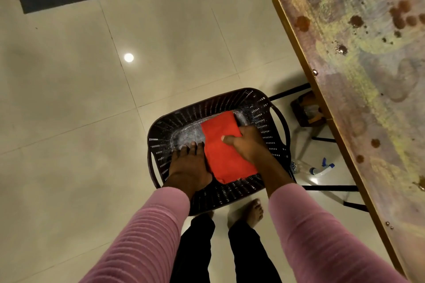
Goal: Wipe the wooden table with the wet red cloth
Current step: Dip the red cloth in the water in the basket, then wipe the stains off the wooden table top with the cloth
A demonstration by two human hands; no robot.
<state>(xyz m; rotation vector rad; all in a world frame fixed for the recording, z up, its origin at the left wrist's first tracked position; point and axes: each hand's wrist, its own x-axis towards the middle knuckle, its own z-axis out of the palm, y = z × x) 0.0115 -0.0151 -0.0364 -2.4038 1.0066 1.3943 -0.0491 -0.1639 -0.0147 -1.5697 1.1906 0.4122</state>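
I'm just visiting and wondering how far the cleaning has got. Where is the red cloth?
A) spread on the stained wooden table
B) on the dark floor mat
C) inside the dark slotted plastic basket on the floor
C: the folded red cloth lies in the dark slotted plastic basket, gripped by the right hand, with the left hand at its edge, away from the stained wooden table.
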